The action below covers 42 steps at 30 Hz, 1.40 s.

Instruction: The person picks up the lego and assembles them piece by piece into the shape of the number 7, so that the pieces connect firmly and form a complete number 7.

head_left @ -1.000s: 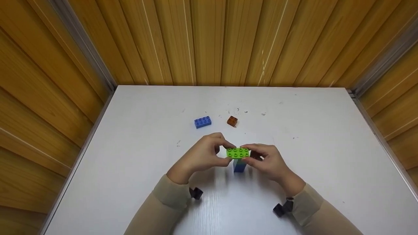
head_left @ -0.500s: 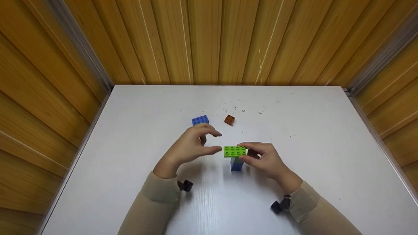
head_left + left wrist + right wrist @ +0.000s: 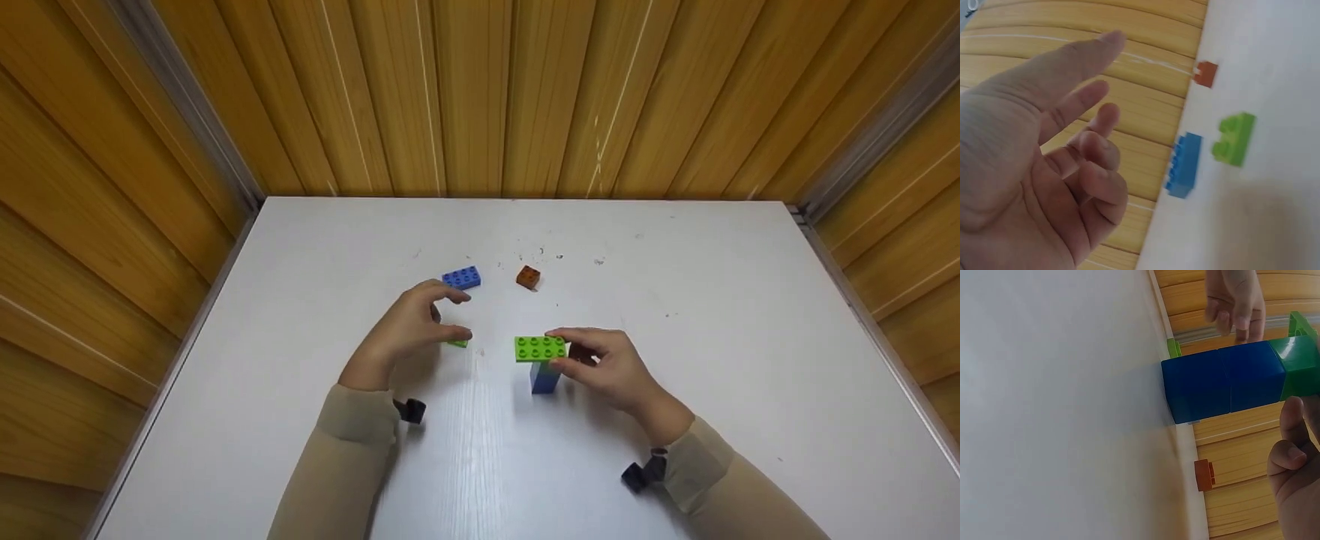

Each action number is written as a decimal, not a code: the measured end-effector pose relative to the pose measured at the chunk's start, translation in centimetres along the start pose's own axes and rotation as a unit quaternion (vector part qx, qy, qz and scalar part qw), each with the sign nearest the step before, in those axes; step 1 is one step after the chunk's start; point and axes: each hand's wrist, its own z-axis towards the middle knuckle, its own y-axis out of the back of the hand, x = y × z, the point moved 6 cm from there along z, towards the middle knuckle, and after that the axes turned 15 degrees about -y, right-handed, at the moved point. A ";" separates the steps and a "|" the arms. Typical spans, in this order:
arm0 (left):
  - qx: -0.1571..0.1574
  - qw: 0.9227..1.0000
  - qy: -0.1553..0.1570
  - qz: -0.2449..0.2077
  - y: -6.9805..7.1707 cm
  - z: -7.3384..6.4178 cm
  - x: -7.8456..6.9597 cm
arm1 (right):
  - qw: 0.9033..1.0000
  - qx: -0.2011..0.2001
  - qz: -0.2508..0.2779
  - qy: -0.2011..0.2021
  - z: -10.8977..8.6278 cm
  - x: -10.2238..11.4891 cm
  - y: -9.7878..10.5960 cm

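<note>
A tower of stacked toy bricks stands on the white table. In the right wrist view, two dark blue bricks make its lower part, with a green brick above. A flat lime-green brick lies across the top and overhangs leftward. My right hand pinches its right end between thumb and fingers. My left hand, holding nothing, hovers left of the tower with thumb and fingers spread apart. Partly hidden below its thumb is a light green brick, shown whole in the left wrist view.
Beyond the left hand lies a blue eight-stud brick. A small brown-orange brick sits to its right. Wood-patterned panels border the table at the back and sides.
My left hand has let go of the lime-green brick's left end and moved left, uncovering part of the light green brick. My right hand keeps its pinch on the top brick.
</note>
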 end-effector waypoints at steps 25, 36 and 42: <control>0.029 0.996 0.065 0.048 -1.8 -0.1 4.4 | 1.000 0.006 0.007 0.015 0.1 0.5 0.0; 0.026 0.995 0.088 -0.039 -1.8 -0.5 3.0 | 1.000 0.005 -0.007 0.027 0.0 0.2 0.0; 0.036 0.998 -0.006 -0.045 -1.2 0.0 0.7 | 1.000 0.007 0.005 0.015 0.0 -0.1 -0.1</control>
